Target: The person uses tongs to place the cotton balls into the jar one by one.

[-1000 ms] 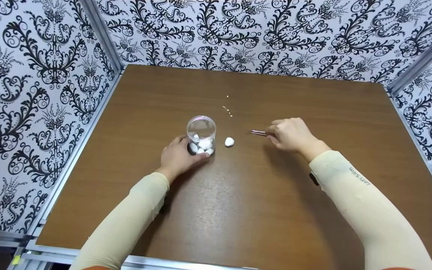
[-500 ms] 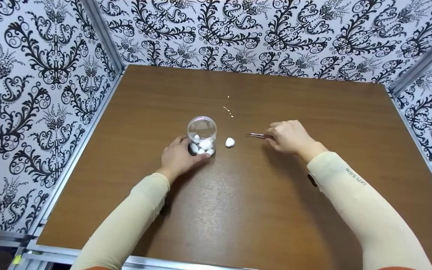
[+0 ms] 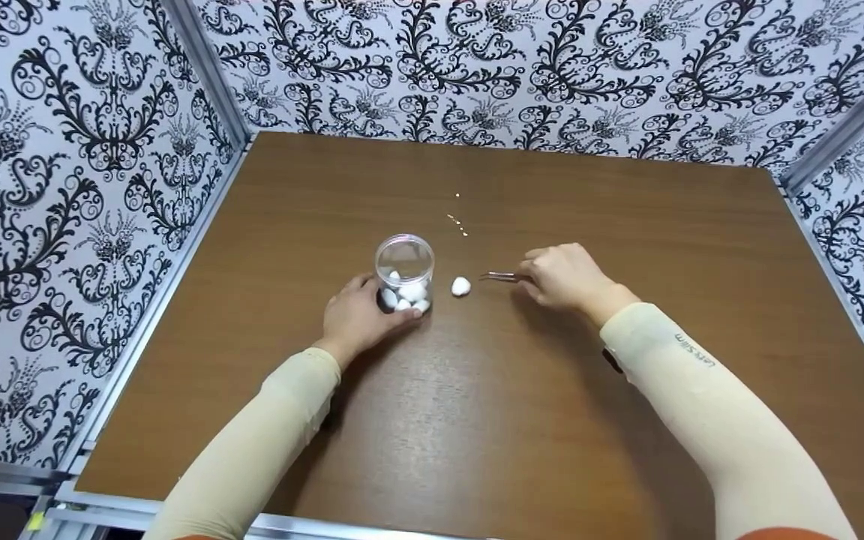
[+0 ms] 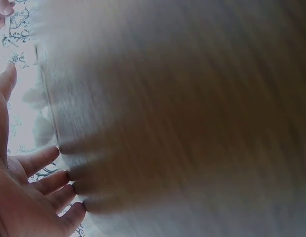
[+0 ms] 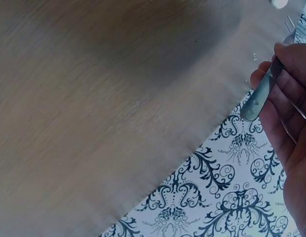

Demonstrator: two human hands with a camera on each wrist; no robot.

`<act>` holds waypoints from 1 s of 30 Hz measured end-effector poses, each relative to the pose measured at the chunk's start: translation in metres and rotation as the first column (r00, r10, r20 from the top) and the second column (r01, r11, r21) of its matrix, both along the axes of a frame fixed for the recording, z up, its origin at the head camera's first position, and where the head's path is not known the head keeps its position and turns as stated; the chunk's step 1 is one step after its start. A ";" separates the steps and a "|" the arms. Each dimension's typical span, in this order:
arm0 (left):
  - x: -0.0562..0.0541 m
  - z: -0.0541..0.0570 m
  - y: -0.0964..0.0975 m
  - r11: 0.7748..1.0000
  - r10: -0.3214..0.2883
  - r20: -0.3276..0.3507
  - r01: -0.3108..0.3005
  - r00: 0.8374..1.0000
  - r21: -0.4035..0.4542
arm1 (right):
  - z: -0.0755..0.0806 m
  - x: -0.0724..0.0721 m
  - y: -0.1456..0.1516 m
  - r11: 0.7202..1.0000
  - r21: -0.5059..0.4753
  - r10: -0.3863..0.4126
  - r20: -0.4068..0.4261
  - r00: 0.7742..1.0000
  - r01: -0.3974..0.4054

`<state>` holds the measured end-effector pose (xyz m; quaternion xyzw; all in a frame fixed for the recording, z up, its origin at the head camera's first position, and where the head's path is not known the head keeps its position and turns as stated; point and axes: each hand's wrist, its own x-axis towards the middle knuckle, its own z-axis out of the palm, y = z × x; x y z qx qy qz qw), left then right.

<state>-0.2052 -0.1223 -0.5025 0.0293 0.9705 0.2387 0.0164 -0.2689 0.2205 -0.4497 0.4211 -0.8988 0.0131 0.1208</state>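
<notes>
My left hand [image 3: 357, 311] curls round the lower part of a clear, open-topped jar [image 3: 405, 257], its thumb along the near side. Inside lie several smooth, rounded white pieces [image 3: 412, 291]. In the left wrist view the fingertips [image 4: 69, 175] rest on the table beside the jar. One loose white piece [image 3: 460, 286] lies just right of the jar. My right hand [image 3: 568, 276] pinches a small metal fork [image 3: 502, 277], its tines pointing left at the loose piece, a short gap away. The right wrist view shows the fork's rounded handle end [image 5: 255, 103] between thumb and fingers.
Small white crumbs [image 3: 458, 223] lie in a line on the brown wooden table [image 3: 589, 420], beyond the loose piece. Black-and-white patterned walls [image 3: 492, 75] stand behind and at both sides. A metal frame rail [image 3: 289, 525] runs along the front edge.
My right hand with the fork has moved left and slightly nearer to me, bringing the tines closer to the loose white piece. The left hand and jar have stayed in place.
</notes>
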 end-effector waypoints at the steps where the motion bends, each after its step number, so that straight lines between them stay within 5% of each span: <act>1: 0.000 0.000 0.000 1.000 0.001 -0.002 -0.001 1.000 0.000 | -0.001 0.000 -0.001 1.000 0.002 -0.001 0.000 1.000 0.001; 30: 0.000 0.000 0.002 1.000 0.018 -0.004 -0.018 1.000 -0.010 | -0.007 -0.004 -0.023 0.999 0.037 0.031 0.051 0.998 -0.033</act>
